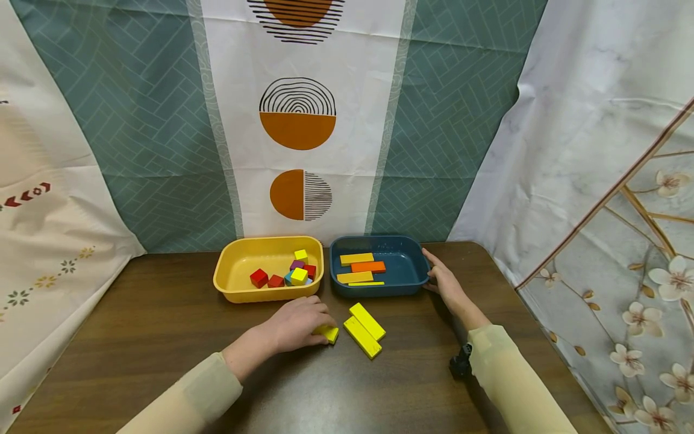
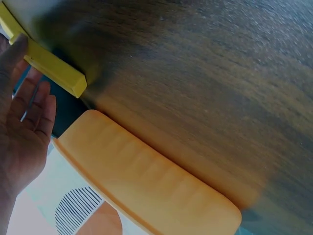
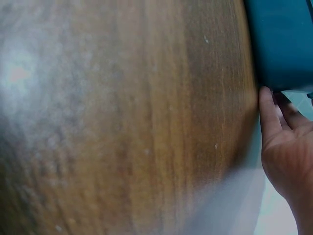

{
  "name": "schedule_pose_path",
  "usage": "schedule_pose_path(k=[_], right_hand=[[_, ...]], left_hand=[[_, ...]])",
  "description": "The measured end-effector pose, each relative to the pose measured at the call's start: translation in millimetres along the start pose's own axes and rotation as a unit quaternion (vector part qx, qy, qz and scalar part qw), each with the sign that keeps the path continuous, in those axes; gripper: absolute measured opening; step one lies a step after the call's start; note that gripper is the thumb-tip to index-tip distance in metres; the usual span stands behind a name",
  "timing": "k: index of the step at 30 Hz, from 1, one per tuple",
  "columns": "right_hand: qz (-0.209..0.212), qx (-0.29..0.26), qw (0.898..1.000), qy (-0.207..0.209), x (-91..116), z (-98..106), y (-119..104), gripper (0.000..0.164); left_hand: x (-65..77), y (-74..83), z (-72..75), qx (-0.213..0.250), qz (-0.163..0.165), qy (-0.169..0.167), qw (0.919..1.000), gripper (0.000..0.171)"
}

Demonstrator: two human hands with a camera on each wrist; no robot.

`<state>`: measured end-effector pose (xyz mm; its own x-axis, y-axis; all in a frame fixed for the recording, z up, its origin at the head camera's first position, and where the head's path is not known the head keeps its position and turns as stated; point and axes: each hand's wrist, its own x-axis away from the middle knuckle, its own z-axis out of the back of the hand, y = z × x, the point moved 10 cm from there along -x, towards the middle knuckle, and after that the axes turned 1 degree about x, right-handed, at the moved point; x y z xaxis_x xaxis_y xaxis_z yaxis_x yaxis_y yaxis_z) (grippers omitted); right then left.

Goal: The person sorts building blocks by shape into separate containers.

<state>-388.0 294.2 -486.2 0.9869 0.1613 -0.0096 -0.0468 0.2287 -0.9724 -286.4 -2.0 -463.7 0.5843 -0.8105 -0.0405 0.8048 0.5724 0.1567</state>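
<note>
My left hand (image 1: 300, 323) pinches a yellow block (image 1: 328, 333) low over the table, in front of the yellow tub (image 1: 238, 296). In the left wrist view the thumb lies across the long yellow block (image 2: 57, 72), with the other fingers on its far side. Two more yellow blocks (image 1: 362, 337) lie side by side on the table, just right of that hand. At the blue tub (image 1: 401, 290), my right hand (image 1: 446, 282) touches the right end with fingers fairly straight. In the right wrist view a fingertip meets the lower corner of the blue tub (image 3: 288, 49).
Inside the yellow tub are several small cubes, among them a red cube (image 1: 259, 278). The blue tub holds several flat blocks, including an orange block (image 1: 368, 267). Both tubs stand near the back of the brown table (image 1: 162, 325), before hanging cloth (image 1: 347, 138).
</note>
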Motion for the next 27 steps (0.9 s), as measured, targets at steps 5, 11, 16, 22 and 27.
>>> schedule_pose_path(k=[5, 11, 16, 22, 27], right_hand=[[0.002, 0.012, 1.0, 0.01, -4.3, 3.2, 10.3, 0.068], [-0.006, -0.003, 1.0, 0.003, 1.9, -1.5, -5.1, 0.069], [-0.008, -0.005, 1.0, -0.004, 6.7, -3.5, -15.7, 0.069], [0.0, 0.003, 1.0, 0.004, -0.4, 1.3, 2.2, 0.068], [0.011, 0.013, 1.0, 0.008, -5.2, 4.9, 12.3, 0.068]], left_hand=[[0.1, -1.0, 2.2, 0.013, 0.001, 0.007, 0.9999, 0.034], [0.0, -3.1, 6.6, 0.042, 0.01, 0.016, 0.9989, 0.034], [-0.2, -2.7, 9.4, 0.073, 0.021, 0.023, 0.9968, 0.035], [-0.2, -2.2, 12.1, 0.099, 0.032, 0.031, 0.9941, 0.036], [-0.8, -0.2, 17.5, 0.111, 0.033, 0.048, 0.9921, 0.036]])
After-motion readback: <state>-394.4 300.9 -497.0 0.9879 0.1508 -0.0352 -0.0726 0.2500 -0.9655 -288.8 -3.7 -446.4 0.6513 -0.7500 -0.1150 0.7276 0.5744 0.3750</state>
